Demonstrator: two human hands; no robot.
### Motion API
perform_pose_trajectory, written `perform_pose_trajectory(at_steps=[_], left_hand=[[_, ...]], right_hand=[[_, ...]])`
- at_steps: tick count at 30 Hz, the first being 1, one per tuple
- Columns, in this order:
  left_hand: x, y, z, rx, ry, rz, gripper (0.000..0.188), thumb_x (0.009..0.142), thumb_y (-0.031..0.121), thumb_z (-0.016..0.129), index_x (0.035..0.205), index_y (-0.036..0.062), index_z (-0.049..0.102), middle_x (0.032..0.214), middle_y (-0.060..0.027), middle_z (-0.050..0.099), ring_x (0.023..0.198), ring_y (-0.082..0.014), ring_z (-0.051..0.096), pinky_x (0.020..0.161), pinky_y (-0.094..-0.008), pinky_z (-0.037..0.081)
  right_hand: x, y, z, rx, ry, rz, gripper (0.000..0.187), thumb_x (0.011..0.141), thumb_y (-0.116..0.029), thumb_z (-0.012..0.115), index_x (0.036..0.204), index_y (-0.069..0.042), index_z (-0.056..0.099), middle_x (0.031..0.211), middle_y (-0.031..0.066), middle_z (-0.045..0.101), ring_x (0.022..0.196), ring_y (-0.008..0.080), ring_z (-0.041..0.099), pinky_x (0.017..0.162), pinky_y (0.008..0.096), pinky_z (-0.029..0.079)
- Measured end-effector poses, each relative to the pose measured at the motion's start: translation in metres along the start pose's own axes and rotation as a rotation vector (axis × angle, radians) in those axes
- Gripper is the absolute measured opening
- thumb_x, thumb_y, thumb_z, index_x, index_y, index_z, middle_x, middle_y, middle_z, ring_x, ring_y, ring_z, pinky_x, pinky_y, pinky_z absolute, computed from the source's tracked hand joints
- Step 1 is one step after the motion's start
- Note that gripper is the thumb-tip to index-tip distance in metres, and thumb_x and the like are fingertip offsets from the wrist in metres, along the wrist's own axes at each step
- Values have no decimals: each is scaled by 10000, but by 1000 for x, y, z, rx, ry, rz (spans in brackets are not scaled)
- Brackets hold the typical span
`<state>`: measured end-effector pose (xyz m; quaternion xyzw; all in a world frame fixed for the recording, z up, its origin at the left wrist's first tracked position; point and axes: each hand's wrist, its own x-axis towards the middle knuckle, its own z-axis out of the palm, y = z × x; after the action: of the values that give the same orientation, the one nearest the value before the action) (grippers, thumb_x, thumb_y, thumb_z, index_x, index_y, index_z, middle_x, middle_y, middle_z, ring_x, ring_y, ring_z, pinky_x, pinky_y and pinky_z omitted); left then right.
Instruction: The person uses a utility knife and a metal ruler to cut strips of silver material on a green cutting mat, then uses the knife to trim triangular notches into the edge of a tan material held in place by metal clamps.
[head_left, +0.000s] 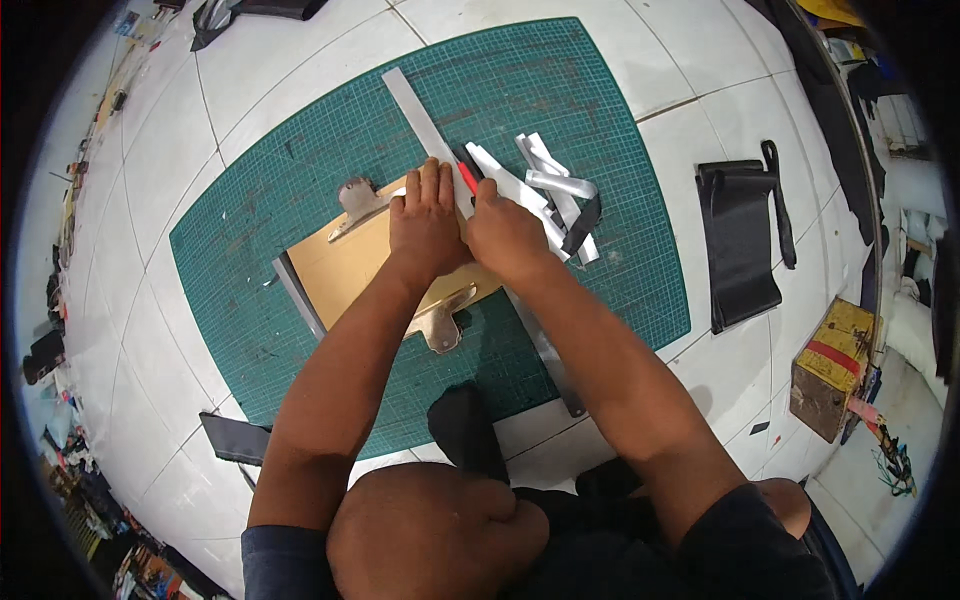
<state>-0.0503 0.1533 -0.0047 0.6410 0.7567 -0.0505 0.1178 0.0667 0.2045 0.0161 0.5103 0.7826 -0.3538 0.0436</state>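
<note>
Pressing left hand [427, 228] flat over tan board [335, 265] and ruler [415, 108], long axis 11-to-5 o'clock. Right hand [508, 235], just beside at 3 o'clock, closed round red-black tool [468, 178] along ruler's right edge.

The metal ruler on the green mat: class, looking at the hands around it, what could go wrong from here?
First, the left hand lies right beside the right hand, which holds what looks like a red-and-black cutter; a slip might nick it. Second, the metal ruler extends well past both hands at each end, so it could pivot. Third, loose strips lie close to the right hand and might snag.
</note>
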Motion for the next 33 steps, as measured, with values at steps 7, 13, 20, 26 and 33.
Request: perform_pose_trajectory(at_steps=[7,13,20,26,33], left_hand=[[-1,2,-7,-29,-46,-20,1282,516,616,864,1477,-5,285,1527,-157,302,1414,-346,309,1061,-485,396],[-3,4,-15,-81,-72,-24,1333,511,612,878,1504,-7,241,1546,-196,277,1426,-378,290,1084,-549,366],[0,8,-25,-105,-100,-27,1328,515,614,876,1497,-16,242,1550,-206,267,1425,-391,293,1089,-550,356],[-5,2,-15,-86,-86,-45,1321,510,600,881,1495,-14,249,1548,-200,278,1432,-385,280,1097,-542,345],[1,4,-10,-21,-55,-34,1194,597,563,830,1490,4,269,1528,-161,296,1419,-352,306,1059,-498,399]], right_hand=[[-31,7,-17,-29,-102,-61,213,921,-81,467,1096,40,457,998,291,671,948,423,677,823,511,536],[-134,50,-17,-92,-330,175,238,945,-120,455,1134,20,419,948,289,673,904,442,672,800,532,525],[-186,81,-26,-124,-256,94,294,924,-161,518,1126,-5,374,840,296,648,821,496,644,748,583,494],[-132,37,-38,32,-127,78,288,910,-134,515,1130,3,388,840,284,663,811,477,661,746,575,508],[-22,5,-6,69,4,-1,331,880,-134,549,1143,12,411,872,281,675,844,448,682,753,547,535]])
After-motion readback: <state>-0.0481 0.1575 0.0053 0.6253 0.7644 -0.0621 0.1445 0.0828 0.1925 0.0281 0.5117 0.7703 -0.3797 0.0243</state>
